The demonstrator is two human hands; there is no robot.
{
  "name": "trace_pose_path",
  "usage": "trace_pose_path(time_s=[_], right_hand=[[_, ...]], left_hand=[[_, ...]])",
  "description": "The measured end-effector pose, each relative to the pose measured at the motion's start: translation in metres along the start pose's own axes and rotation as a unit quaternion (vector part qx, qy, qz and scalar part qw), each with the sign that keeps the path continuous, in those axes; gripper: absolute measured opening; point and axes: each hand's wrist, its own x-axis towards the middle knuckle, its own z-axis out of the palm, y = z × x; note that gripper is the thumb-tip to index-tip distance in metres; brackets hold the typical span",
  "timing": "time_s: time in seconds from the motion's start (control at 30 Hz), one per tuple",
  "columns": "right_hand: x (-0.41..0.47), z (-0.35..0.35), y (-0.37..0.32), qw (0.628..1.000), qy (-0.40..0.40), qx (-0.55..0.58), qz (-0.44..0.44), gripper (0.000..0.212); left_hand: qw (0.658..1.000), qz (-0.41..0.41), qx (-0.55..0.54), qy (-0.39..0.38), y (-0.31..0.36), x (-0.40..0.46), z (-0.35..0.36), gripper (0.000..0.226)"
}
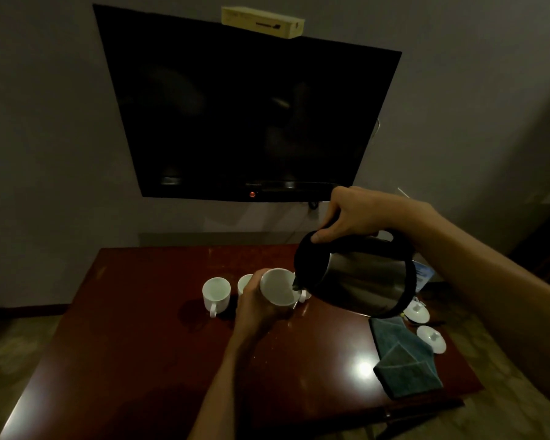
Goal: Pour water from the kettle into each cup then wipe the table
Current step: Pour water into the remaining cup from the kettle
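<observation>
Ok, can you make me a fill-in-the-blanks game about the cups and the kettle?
1. The right hand tips the kettle by its ____.
2. The left hand holds a white ____ at the spout.
3. The folded cloth lies on the ____.
4. The cup lids lie near the table's ____ edge.

Missing words: handle; cup; table; right

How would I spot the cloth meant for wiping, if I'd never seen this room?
Start at the dark red table under the wall-mounted television. Look to its near right corner, below the tilted steel kettle. The cloth lies there: grey-blue, soft and folded flat, unlike the two small round white lids beside it.
</observation>
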Motion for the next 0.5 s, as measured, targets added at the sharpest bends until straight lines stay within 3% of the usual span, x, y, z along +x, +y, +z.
trace_pose_path(time_s=[0.5], right_hand=[[-0.0045, -0.002, -0.0062, 1.0, 0.008, -0.002, -0.009, 0.039]], left_hand=[[1.0, 0.015, -0.01, 0.001, -0.0003, -0.0005, 0.0036, 0.078]])
